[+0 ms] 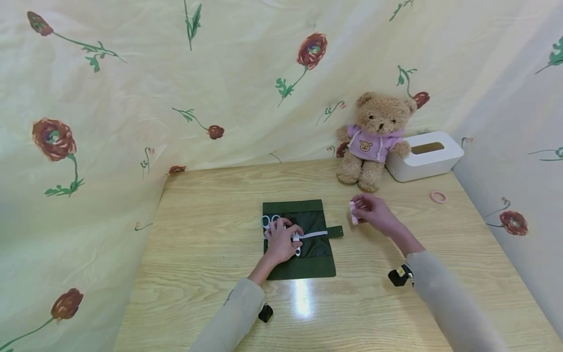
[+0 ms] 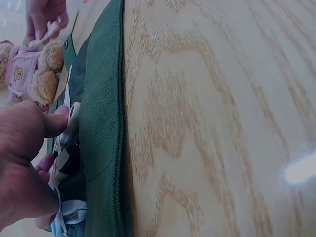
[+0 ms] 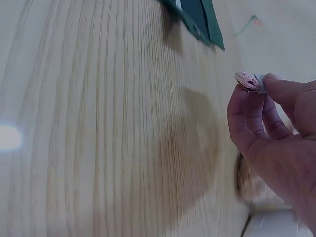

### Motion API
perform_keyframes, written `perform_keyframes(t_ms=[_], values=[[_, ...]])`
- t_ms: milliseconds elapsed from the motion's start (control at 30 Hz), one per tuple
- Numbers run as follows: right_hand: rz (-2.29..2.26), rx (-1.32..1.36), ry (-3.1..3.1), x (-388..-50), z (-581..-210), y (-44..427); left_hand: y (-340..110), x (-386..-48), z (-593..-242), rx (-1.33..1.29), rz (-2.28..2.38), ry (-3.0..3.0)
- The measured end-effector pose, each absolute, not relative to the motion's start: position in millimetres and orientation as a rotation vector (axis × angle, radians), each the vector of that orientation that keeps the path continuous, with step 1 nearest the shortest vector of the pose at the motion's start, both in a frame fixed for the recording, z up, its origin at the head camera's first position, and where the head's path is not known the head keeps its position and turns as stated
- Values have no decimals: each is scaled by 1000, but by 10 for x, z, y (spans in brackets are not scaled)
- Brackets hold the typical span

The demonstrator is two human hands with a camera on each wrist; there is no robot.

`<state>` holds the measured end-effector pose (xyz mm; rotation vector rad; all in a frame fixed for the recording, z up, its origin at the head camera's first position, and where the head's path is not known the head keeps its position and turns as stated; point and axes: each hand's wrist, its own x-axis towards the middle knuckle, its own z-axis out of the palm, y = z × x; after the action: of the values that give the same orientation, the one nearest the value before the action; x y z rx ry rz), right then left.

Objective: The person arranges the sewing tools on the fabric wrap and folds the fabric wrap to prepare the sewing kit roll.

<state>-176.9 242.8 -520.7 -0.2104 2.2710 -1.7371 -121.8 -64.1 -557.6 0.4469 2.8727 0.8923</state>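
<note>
A dark green fabric pouch (image 1: 301,268) lies unfolded on the table, with a white elastic band (image 1: 314,234) across its middle. White-handled scissors (image 1: 266,222) sit at its left side. My left hand (image 1: 280,242) is over the pouch, its thumb and fingers around a white item (image 2: 73,121) at the band. Right of the pouch, my right hand (image 1: 374,212) pinches a small pink and white folded piece (image 1: 354,213) above the table; the right wrist view shows its rolled end (image 3: 248,80) between thumb and fingers.
A teddy bear (image 1: 368,142) in a lilac hoodie sits at the back right, beside a white tissue box (image 1: 424,166). A pink ring (image 1: 438,197) lies on the table in front of the box. Flowered cloth (image 1: 246,88) hangs behind and at the sides.
</note>
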Motion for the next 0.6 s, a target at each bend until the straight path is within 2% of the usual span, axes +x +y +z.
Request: perform_keyframes(t_ms=[300,600], values=[[-1759,-305,2191,-1869,-5260,1830,-642,-1232,-5600,440,876,2878],[-1723,-363,2212,-1892,-5321,1522,-642,-1242,-5600,433,868,2867]])
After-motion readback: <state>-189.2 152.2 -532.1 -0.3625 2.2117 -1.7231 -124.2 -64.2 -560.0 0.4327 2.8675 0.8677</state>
